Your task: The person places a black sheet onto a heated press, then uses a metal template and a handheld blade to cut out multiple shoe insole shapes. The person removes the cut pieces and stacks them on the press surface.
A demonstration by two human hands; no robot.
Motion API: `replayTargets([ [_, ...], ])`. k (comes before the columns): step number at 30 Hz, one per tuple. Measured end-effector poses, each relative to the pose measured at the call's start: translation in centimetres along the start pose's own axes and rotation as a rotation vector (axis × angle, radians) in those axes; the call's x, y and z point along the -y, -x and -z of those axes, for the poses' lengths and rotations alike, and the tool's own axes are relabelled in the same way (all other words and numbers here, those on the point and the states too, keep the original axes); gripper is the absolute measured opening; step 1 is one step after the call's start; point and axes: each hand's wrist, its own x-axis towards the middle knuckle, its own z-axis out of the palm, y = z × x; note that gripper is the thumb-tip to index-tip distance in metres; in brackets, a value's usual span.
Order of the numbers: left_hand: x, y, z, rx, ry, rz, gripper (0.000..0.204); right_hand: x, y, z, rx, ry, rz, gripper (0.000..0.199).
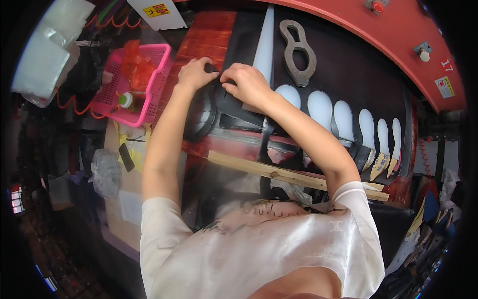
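Note:
My left hand [195, 74] is curled above the red cutting bench, with a dark bit of sheet material showing between its thumb and forefinger. Close by on the right, my right hand [247, 84] has bent fingers over black sheet [230, 102]; what they pinch, if anything, is hidden. Below the hands lies a black piece with a rounded edge [201, 118]. A figure-eight-shaped metal cutting die [298, 54] rests on the black sheet to the right. Several pale insole-shaped pieces [319, 108] stand in a row beyond my right forearm, beside a long white tapered strip [264, 47].
A pink basket [162, 74] at left holds a red plastic bag and a green-capped bottle. The red machine beam [398, 47] with knobs spans the far right. A wooden strip [269, 172] runs along the near bench edge. Clear plastic sheets [42, 60] hang upper left.

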Motion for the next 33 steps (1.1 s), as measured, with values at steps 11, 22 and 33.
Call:
replayTargets([
  [11,0.0,0.1,-0.7,-0.042,0.044,-0.003,0.049,-1.6,-2.6,-5.9,0.116,0.249,0.021,0.014],
  [22,0.2,0.2,-1.5,-0.087,0.037,-0.023,0.048,-3.2,-3.4,-6.3,0.213,0.226,0.073,0.013],
  [33,0.0,0.1,-1.7,-0.118,0.018,-0.022,0.044,-1.9,-4.1,-4.7,0.382,0.161,-0.194,0.012],
])
